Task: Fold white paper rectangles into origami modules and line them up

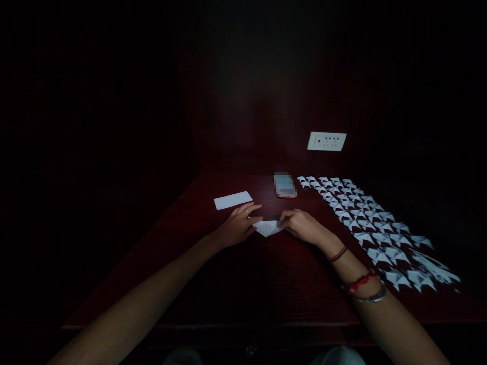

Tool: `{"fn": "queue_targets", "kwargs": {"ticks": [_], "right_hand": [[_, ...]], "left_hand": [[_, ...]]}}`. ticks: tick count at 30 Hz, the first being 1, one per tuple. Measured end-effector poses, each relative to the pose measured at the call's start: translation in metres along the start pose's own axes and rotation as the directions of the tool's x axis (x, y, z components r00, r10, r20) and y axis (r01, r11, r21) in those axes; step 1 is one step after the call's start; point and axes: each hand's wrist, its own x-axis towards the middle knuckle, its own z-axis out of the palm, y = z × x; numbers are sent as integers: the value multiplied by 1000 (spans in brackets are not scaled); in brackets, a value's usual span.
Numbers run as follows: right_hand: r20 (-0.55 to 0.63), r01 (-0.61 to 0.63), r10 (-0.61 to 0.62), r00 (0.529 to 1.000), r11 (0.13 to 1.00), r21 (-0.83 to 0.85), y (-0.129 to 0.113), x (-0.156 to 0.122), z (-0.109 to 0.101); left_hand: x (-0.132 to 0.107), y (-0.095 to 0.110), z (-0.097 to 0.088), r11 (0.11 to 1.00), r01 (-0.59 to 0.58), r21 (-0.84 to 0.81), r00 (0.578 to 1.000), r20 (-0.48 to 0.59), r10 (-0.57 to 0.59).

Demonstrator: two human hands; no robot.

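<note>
A small white folded paper piece [268, 227] lies on the dark red wooden table [243, 284] between my two hands. My left hand [238, 225] rests on its left corner, fingers stretched flat toward the right. My right hand [302, 226] pinches the right corner with curled fingers. Red and dark bracelets circle my right wrist.
A flat white paper strip [232, 200] lies behind my left hand. A phone [285, 185] sits at the back of the table. Several folded white paper pieces [375, 228] lie in rows on the right. A white wall socket [326, 141] is on the dark back panel.
</note>
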Motion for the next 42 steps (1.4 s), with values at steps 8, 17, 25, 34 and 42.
{"fn": "queue_targets", "kwargs": {"ticks": [8,17,25,34,42], "right_hand": [[1,-7,7,1000,997,-71,9,-2,3],[11,-56,57,998,995,-82,19,-4,2],[-10,-78,77,997,989,-123,19,-1,5],[6,-118,119,993,986,-122,23,0,9],[-14,-110,109,994,990,-93,22,1,9]], "left_hand": [[-1,-3,1,995,44,-86,998,-32,-47],[1,5,-1,966,-18,-257,1000,-25,12],[1,11,10,971,123,-203,990,-50,-135],[1,12,11,974,69,-216,994,-63,-85],[2,10,14,962,198,-190,966,-131,-225]]}}
